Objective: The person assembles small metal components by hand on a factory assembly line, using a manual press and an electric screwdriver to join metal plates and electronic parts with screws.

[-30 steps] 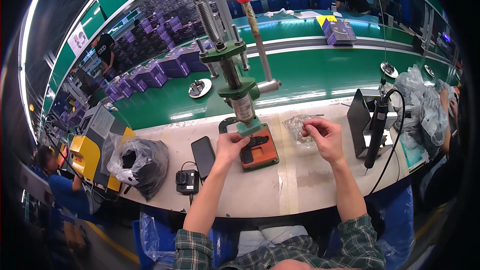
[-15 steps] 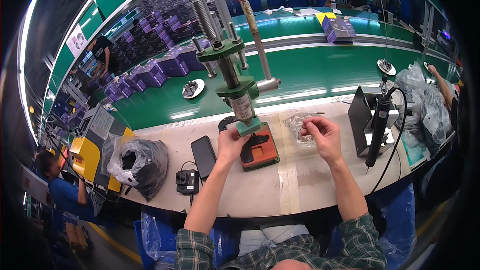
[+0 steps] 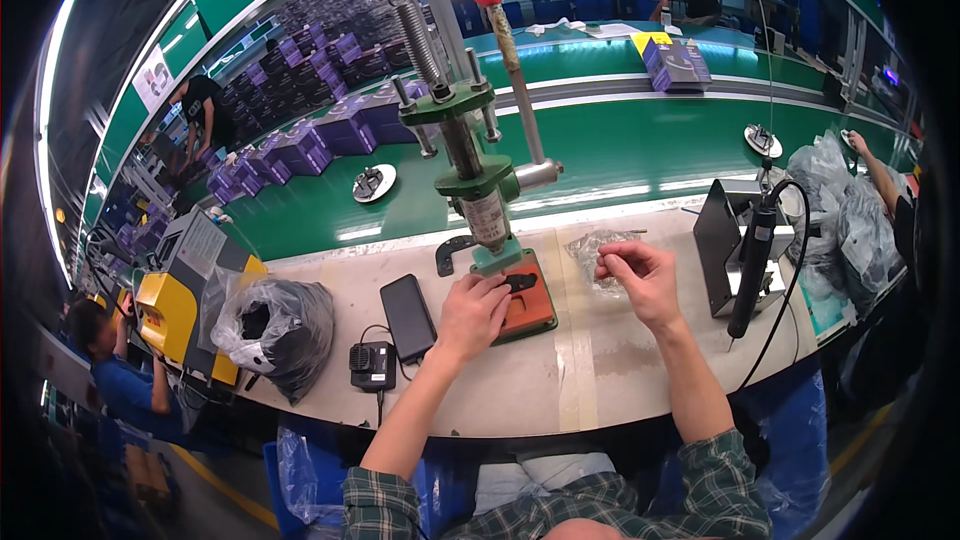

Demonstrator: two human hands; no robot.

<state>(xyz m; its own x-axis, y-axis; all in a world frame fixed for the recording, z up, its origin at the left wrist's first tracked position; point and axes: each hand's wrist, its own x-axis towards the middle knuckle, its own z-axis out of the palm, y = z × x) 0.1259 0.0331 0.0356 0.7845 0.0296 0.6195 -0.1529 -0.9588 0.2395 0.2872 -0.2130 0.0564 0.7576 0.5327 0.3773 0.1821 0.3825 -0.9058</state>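
Your left hand [image 3: 470,312] rests, fingers curled, on a small black part [image 3: 521,282] lying on the orange base plate [image 3: 532,306] of the green hand press [image 3: 480,180], mid-tabletop. Your right hand [image 3: 640,280] pinches into a crinkled clear plastic bag of small parts [image 3: 592,248] near the far edge. A black phone [image 3: 407,316] lies left; a black electric screwdriver [image 3: 752,265] hangs toward the tabletop's right end.
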